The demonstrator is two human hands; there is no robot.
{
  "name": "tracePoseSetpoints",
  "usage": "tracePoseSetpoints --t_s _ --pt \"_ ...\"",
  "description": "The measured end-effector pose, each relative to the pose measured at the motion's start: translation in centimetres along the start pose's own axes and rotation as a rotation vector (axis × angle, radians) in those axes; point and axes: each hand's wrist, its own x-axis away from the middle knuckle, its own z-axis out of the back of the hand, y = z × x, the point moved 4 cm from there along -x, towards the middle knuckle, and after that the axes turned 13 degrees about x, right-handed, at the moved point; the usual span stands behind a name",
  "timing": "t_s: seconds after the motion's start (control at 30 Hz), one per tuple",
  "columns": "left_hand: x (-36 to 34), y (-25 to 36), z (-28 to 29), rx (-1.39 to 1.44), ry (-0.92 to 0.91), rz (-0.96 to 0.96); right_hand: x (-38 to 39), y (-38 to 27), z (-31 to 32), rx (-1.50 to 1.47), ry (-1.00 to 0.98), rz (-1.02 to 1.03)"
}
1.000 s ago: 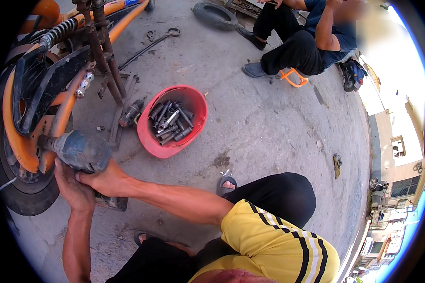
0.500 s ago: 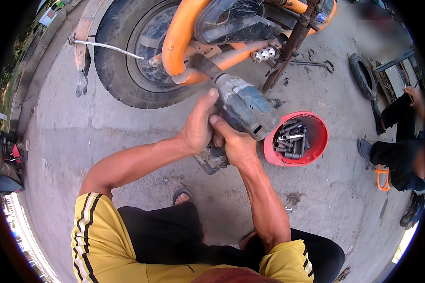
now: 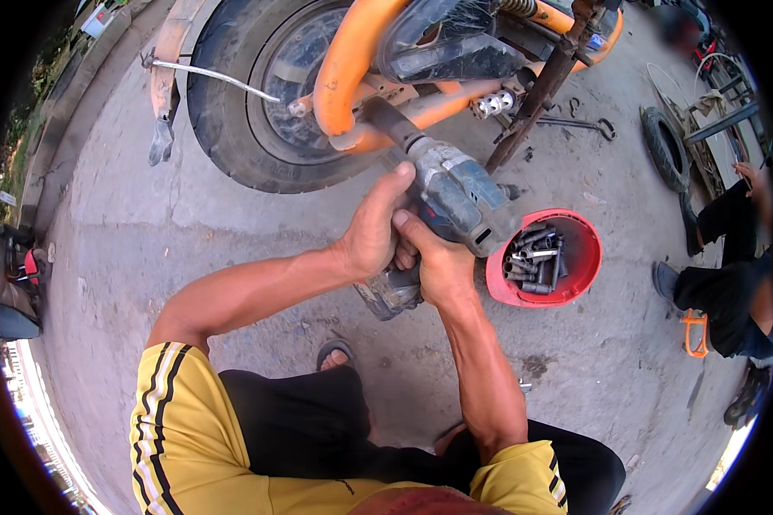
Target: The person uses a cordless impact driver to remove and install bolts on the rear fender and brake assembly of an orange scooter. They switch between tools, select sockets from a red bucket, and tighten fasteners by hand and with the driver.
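Blue-grey and black mark the impact wrench, tipped with a dull brown-grey socket, against the bright orange vehicle frame and its greyish-black tyre. A silver footpeg is dotted with dark holes; the stand post is rusty brown. Dark grey loose sockets, one piece among them bright silver, contrast with a red hard hat. Black and white stripes run down the sleeve of a yellow shirt above plain black trousers. The pavement is pale grey with darker stains.
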Motion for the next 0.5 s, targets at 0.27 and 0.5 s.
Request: tracePoseSetpoints --t_s 0.27,0.5 --pt "0.1 -0.4 1.0 -0.015 0.007 0.051 0.2 -0.1 -0.3 -0.069 -0.013 -0.039" --pt "-0.1 -0.3 -0.7 -0.012 0.068 -0.029 0.3 0.0 0.2 -0.006 0.006 0.004"
